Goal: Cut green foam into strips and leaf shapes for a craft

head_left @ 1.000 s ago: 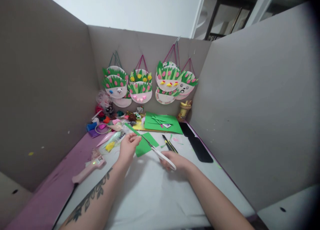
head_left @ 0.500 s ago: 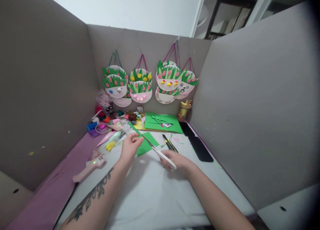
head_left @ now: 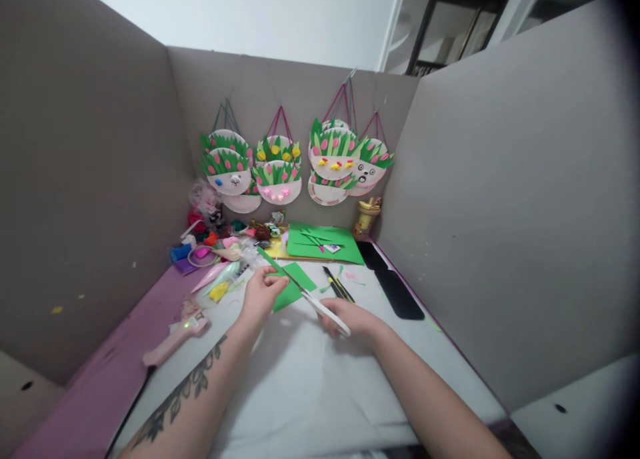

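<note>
My left hand (head_left: pixel 264 292) pinches a narrow green paper strip (head_left: pixel 269 260) between thumb and fingers. My right hand (head_left: pixel 345 314) is wrapped round the handles of white-handled scissors (head_left: pixel 320 306). Their blades point up and left, and the tips reach the strip close to my left fingertips. Just beyond and below the blades lies a larger piece of green paper (head_left: pixel 295 292) on the white table cover. How far the blades are apart is too small to tell.
A pink glue gun (head_left: pixel 180 336) lies at left, near a craft pile (head_left: pixel 220 252). Behind my hands are green sheets (head_left: pixel 325 236) bearing cut strips. Black-and-yellow cutters (head_left: pixel 339 286) and a black flat case (head_left: pixel 399 296) lie at right. Decorated paper plates (head_left: pixel 280 182) hang on the back panel.
The whole view has shifted slightly. Both hands, the strip and the scissors keep nearly the same places relative to each other.
</note>
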`<state>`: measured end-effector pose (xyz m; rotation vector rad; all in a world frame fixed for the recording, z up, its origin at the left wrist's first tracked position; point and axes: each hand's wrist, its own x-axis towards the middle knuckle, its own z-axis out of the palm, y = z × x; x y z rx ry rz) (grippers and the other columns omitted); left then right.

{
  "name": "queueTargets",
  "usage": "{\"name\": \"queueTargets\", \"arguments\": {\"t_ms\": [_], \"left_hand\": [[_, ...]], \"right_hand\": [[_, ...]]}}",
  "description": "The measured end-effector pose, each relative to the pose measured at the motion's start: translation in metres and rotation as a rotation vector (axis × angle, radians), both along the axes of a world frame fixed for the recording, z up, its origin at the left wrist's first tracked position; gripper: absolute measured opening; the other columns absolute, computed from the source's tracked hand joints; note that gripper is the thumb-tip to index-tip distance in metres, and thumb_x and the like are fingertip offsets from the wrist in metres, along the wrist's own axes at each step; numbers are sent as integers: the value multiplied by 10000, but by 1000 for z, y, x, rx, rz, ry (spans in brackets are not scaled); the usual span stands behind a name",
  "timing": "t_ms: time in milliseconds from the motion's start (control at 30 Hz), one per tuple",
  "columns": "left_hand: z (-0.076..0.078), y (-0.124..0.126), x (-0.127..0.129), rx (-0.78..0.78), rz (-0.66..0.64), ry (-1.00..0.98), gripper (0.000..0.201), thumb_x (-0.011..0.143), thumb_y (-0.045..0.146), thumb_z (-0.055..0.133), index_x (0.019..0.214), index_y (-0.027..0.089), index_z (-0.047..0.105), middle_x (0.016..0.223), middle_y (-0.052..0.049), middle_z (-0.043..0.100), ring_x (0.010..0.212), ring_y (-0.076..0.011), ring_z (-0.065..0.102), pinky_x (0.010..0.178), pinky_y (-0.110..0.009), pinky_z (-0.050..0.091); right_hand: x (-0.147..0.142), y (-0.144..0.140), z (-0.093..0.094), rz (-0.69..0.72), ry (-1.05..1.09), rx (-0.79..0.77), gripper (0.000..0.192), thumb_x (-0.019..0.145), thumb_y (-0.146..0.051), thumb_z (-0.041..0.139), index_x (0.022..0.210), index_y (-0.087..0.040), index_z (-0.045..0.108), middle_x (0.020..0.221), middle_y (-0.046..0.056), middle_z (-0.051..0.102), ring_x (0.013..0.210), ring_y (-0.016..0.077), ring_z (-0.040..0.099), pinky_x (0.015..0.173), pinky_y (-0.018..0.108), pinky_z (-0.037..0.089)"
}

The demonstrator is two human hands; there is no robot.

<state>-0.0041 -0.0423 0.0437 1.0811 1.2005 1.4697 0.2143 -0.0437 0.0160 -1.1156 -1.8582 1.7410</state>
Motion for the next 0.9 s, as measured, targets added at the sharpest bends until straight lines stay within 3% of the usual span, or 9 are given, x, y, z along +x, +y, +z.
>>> {"name": "queueTargets", "arguments": {"t_ms": [400, 567, 667, 733, 800, 833, 900], "left_hand": [[-4, 2, -2, -29, -42, -1, 565, 552, 378, 753, 999, 164, 482, 611, 44, 599, 544, -107, 508, 558, -226, 395], [1, 1, -3, -7, -48, 42, 344, 616, 433, 696, 776, 163, 555, 695, 7, 600, 616, -112, 527, 572, -223, 417], [3, 4, -11, 32, -21, 85, 253, 679, 403, 640, 672, 171, 540, 638, 26, 546, 563, -100, 480, 532, -214, 388], [6, 6, -21, 149, 127, 136, 213, 733, 377, 598, 676, 183, 533, 587, 46, 488, 527, -99, 440, 512, -214, 362], [9, 5, -32, 361, 385, 306, 169, 791, 348, 564, 736, 189, 556, 620, 39, 502, 558, -107, 452, 545, -222, 365], [10, 4, -36, 484, 469, 478, 141, 806, 319, 564, 758, 187, 577, 666, 21, 542, 603, -116, 479, 584, -230, 374], [9, 1, -39, 726, 474, 864, 111, 837, 254, 545, 768, 192, 607, 708, -5, 586, 671, -131, 515, 635, -241, 375]], "right_hand": [[3, -1, 0, -40, 24, -1, 143, 556, -162, 542, 696, -169, 514, 504, -63, 495, 409, 81, 445, 384, 189, 347], [4, 2, -7, -43, 14, -3, 155, 563, -147, 555, 713, -171, 522, 524, -64, 497, 430, 77, 446, 403, 184, 345], [6, 2, -7, -22, -19, 19, 147, 580, -146, 564, 719, -171, 524, 551, -58, 509, 457, 78, 454, 420, 182, 345], [10, 2, -6, 10, -35, 48, 160, 578, -137, 580, 727, -167, 531, 590, -49, 530, 485, 74, 460, 437, 177, 345], [13, 3, -5, 14, -32, 54, 188, 573, -148, 628, 735, -164, 534, 617, -41, 541, 502, 71, 462, 447, 175, 343], [14, 3, -5, -7, -5, 46, 209, 575, -177, 661, 740, -163, 533, 623, -36, 544, 503, 71, 463, 451, 177, 344], [9, 2, -6, -75, 109, 25, 282, 598, -301, 716, 756, -158, 532, 644, -11, 567, 502, 76, 474, 452, 187, 343]]}}
